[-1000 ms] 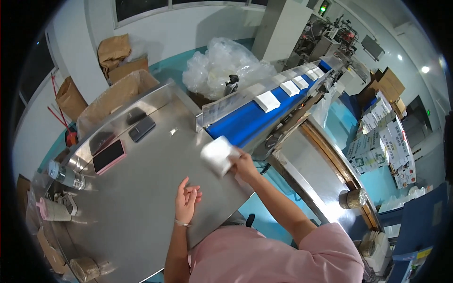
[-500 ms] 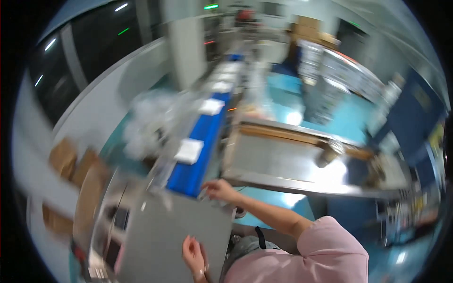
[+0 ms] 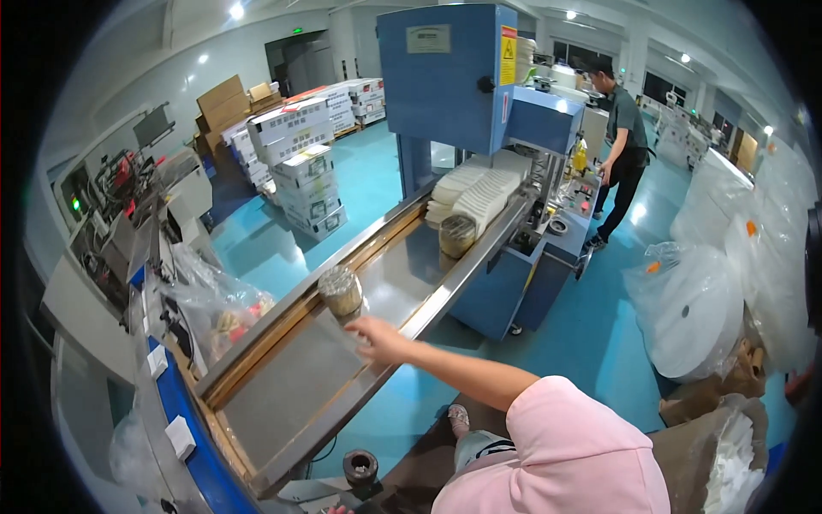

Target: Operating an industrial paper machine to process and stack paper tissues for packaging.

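My right hand reaches over the near side of a long metal trough, its fingers stretched out and holding nothing. Just beyond the fingertips stands a tan cylinder wrapped in something clear and shiny; the hand is apart from it. Farther along the trough, a similar brown cylinder rests against rows of stacked white folded sheets. Of my left hand, only a few fingertips show at the lower edge, so its grip is hidden.
A blue machine stands at the trough's far end, with a person beside it. To the left runs a blue conveyor belt carrying white packets. Bagged white rolls stand right; stacked cartons stand behind.
The view has swung right, from the grey tabletop and conveyor to the trough and blue machine. My right hand has moved from the conveyor's end to over the trough; my left has nearly left view.
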Action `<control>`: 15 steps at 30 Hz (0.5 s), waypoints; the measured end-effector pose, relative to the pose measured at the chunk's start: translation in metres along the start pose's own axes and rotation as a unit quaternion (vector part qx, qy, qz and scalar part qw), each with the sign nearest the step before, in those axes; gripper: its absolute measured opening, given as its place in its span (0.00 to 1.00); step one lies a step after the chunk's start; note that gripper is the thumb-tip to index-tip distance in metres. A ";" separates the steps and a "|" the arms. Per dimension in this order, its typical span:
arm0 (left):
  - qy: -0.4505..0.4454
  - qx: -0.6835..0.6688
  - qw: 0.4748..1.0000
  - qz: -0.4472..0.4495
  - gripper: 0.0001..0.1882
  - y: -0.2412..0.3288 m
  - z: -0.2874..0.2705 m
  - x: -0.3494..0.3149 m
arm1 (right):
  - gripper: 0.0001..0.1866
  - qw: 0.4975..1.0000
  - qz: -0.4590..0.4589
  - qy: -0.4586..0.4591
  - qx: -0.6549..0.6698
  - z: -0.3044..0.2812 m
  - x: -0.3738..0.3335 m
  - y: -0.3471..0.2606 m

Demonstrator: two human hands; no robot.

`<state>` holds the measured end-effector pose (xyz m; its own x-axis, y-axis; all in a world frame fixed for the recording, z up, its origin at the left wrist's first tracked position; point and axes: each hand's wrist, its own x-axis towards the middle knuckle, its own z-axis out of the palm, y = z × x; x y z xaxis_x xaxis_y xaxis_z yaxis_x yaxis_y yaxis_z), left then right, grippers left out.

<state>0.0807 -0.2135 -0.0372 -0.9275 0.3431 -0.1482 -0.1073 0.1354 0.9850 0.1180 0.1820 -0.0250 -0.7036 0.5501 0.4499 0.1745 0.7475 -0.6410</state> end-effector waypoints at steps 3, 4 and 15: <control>-0.129 -0.019 0.989 0.071 0.16 0.010 0.042 0.012 | 0.21 0.968 0.095 -0.011 -0.230 -0.043 0.053 0.073; -0.134 -0.017 0.988 0.079 0.16 0.016 0.058 0.016 | 0.19 0.942 0.156 -0.024 -0.296 -0.055 0.072 0.098; -0.230 0.048 0.964 0.126 0.20 0.101 0.274 0.081 | 0.17 0.826 0.412 -0.131 -0.362 -0.154 0.161 0.281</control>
<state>0.0926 0.0833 0.0258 -0.6611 0.7487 0.0492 0.1553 0.0724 0.9852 0.1599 0.5386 -0.0365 -0.2493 0.9546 -0.1633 0.9677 0.2389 -0.0809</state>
